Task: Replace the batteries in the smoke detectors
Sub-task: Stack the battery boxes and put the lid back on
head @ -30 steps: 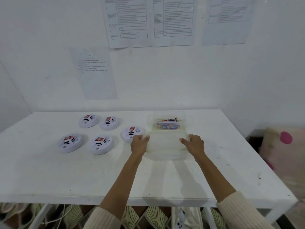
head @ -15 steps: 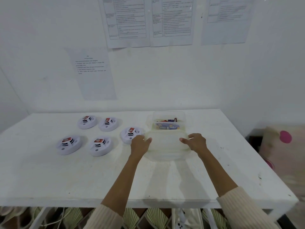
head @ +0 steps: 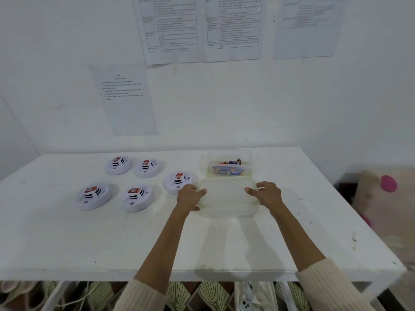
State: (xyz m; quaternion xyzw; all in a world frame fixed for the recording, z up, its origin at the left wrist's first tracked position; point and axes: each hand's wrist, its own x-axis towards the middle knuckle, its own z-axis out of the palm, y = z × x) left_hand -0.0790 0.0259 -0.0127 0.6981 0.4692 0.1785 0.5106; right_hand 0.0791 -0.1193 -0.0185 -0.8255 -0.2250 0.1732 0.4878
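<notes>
Looking down from head height at a white tabletop (head: 67, 243) set against a white wall, a person's two bare forearms reach forward from cream ribbed sleeves. The left hand (head: 190, 196) and the right hand (head: 266, 195) each grip one short end of a cloudy, see-through lid (head: 226, 198), fingers curled round its edge, so both hands are closed on it and neither is free. The lid lies flat, at or just above the tabletop; which of the two cannot be told. Holding it by both ends keeps it level. It sits just in front of the box (head: 249, 158) that it most likely covers. That clear box stands near the back of the tabletop, open on top, with fresh batteries (head: 226, 172) lying inside in blue and orange wrappers, so they should be within easy reach once the lid is put aside. Five round white detectors (head: 135, 197) lie to the left, apart from the box; the nearest detector (head: 177, 182) is just beside the left hand. They are spread in two loose rows, none touching, probably so each can be worked on in turn. Each shows a red and white block at its centre, likely the battery to be swapped, though it is too small to be sure. Printed sheets (head: 171, 28) are stuck to the wall above; their text cannot be read. The task looks barely begun: no detector is in the hands yet.
</notes>
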